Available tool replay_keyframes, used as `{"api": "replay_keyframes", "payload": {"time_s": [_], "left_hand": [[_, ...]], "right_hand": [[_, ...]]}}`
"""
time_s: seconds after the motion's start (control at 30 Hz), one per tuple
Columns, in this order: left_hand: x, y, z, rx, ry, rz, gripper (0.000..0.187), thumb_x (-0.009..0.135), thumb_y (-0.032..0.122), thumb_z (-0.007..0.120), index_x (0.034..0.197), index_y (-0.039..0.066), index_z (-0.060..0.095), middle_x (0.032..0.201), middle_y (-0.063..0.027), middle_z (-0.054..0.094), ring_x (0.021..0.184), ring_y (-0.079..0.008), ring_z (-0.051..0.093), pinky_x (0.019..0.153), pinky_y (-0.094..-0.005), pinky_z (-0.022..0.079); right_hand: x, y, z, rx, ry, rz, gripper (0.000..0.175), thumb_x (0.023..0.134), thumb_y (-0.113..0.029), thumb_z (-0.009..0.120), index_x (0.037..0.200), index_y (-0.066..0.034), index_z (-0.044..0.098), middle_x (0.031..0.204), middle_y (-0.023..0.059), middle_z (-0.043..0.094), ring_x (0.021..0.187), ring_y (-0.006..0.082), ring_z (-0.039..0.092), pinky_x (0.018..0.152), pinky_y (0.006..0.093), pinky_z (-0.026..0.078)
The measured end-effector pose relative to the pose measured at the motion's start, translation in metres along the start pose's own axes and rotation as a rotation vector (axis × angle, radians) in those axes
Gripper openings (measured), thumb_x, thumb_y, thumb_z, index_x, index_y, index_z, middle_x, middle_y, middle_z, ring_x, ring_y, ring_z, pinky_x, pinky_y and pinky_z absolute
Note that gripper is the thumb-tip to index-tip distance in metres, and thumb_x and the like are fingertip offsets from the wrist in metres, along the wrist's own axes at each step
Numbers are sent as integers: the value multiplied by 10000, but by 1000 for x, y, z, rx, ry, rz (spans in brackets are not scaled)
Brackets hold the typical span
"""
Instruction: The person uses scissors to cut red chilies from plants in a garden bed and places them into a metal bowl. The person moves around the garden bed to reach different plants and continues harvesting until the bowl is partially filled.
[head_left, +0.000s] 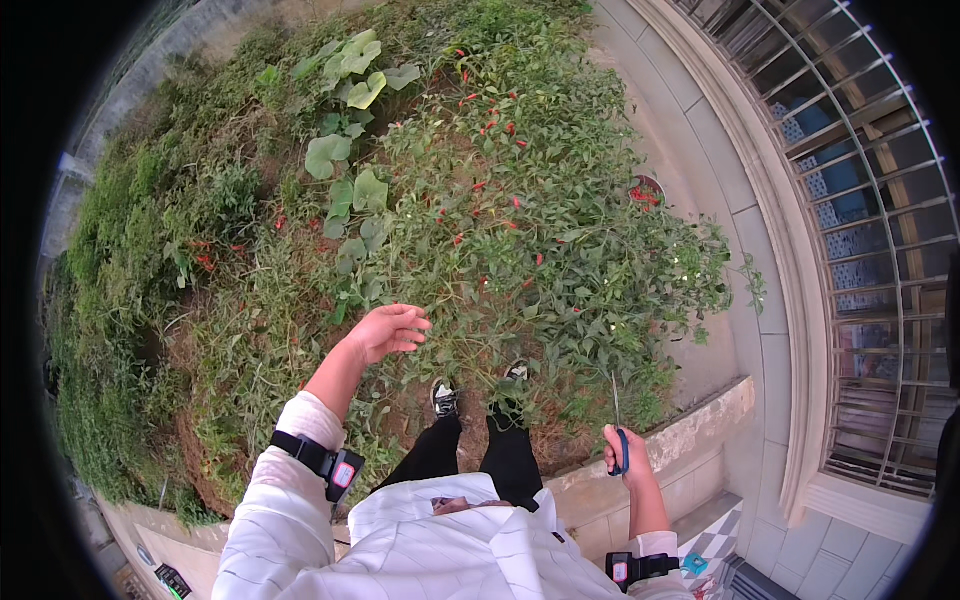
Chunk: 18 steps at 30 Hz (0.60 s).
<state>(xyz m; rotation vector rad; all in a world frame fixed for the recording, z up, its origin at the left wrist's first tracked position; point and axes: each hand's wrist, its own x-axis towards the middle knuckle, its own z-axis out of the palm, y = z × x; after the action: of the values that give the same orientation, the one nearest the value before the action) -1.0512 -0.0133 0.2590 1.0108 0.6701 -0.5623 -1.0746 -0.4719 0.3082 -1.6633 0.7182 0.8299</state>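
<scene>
My right hand (628, 454) grips scissors (616, 401) by their blue handles, at the near right edge of the chili pepper plants (577, 277). The blades point away from me and look nearly closed. Over the foliage at centre left is my left hand (391, 330), bare, with its fingers loosely bent and apart. Nothing shows in it. Red chili peppers (511, 129) hang among the leaves ahead of both hands. A container (658, 184) holding picked red chilies stands at the right edge of the plants, partly hidden by leaves.
Broad-leaved vines (328, 155) grow at the upper left. More red chilies (202, 256) show farther left. A low concrete curb (701, 420) borders the bed at the near right. Beyond a paved strip, a barred window (862, 225) lines the right wall. My shoes (444, 397) stand among stems.
</scene>
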Motion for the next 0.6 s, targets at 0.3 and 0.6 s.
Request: {"api": "replay_keyframes", "payload": {"time_s": [0.3,0.6], "left_hand": [[79,31,98,102,-124,-61,240,905,172,459,1090,21,481,973,-84,606,791,-157,601,691,-289,510],[187,-14,199,430,-227,-171,235,899,188,473,1055,41,567,961,-39,609,804,-127,576,684,-282,496]], "right_hand": [[75,-24,-25,43,-110,50,281,781,-354,652,803,-91,556,526,-27,464,415,61,428,374,200,345],[162,-34,-27,37,-184,207,370,793,-435,610,867,-76,556,543,-26,453,430,63,413,390,212,333]]}}
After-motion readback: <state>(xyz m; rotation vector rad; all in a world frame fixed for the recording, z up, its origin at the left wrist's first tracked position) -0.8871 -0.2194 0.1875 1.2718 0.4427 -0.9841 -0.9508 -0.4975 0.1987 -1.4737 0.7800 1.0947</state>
